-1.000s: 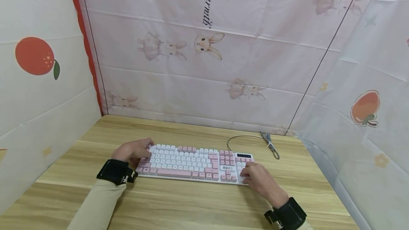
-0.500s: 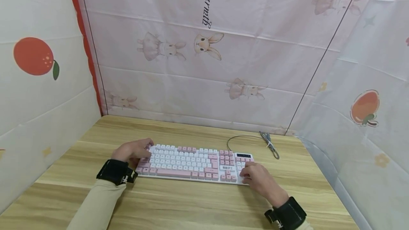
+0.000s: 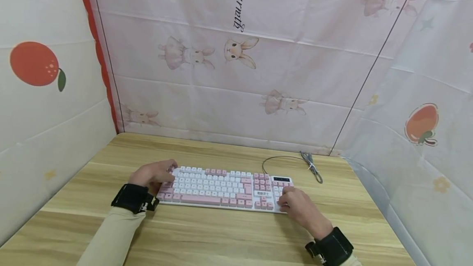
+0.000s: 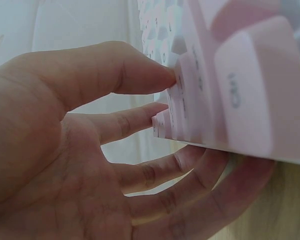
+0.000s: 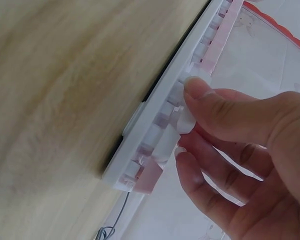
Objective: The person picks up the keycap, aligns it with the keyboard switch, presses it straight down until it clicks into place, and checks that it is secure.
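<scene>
A pink and white keyboard [image 3: 212, 188] lies flat on the wooden table. At its left end my left hand [image 3: 153, 174] grips the edge; in the left wrist view the thumb [image 4: 145, 75] rests on the pink side keys, and the other fingers reach along and below the edge near the Ctrl key [image 4: 250, 95]. Over the number pad at the other end is my right hand [image 3: 299, 206]. Its thumb and fingertips close round a white keycap [image 5: 186, 121], seen in the right wrist view. Whether that keycap is still seated is hidden by the fingers.
Behind the keyboard's right end lies its grey cable [image 3: 312, 166], tied in a bundle. The wooden table [image 3: 207, 237] stretches in front. Printed cloth walls [image 3: 236, 110] stand at the back and both sides.
</scene>
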